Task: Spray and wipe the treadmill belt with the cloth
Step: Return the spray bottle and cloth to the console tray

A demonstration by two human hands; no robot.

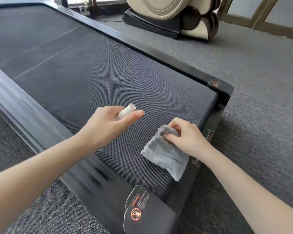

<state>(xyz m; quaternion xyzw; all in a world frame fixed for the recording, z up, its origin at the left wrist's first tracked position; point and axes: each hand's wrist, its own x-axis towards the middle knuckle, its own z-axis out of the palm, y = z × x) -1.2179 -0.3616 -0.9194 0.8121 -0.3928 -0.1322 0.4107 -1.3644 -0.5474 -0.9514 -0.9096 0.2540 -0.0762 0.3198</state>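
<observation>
Left side rail (22, 105): black, long and smooth, it runs along the left edge of the treadmill; it looks blurred in the picture.
Treadmill belt (95, 78): dark grey, with a fine woven, dotted texture; thin pale lines cross it toward the far end.
Left hand (107, 125): it is above the belt, near the rear end and closer to the left rail; the fingers are closed around a small spray bottle, and the index finger is stretched forward.
Spray bottle (126, 111): small, pale and translucent, round in shape; only its top part is visible out of the hand, and no label can be read.
Warning sticker (137, 210): on the black cover at the rear left corner of the treadmill; it has an orange prohibition circle and an orange heading with small lines of text, too small to read.
Cloth (166, 156): grey, fluffy, with long soft fibres; it lies on the belt at the rear edge, and its lower corner hangs over the black end frame.
Right hand (186, 135): it rests on the upper part of the cloth; the fingers are bent and pinch a fold of the cloth.
Rear right corner cap (222, 89): black plastic, with a small orange sticker that is not readable.
Carpet (260, 81): grey, rough, short pile, all around the treadmill.
Massage chair (172, 16): beige and dark brown with a black base, standing on the carpet beyond the right rail.
</observation>
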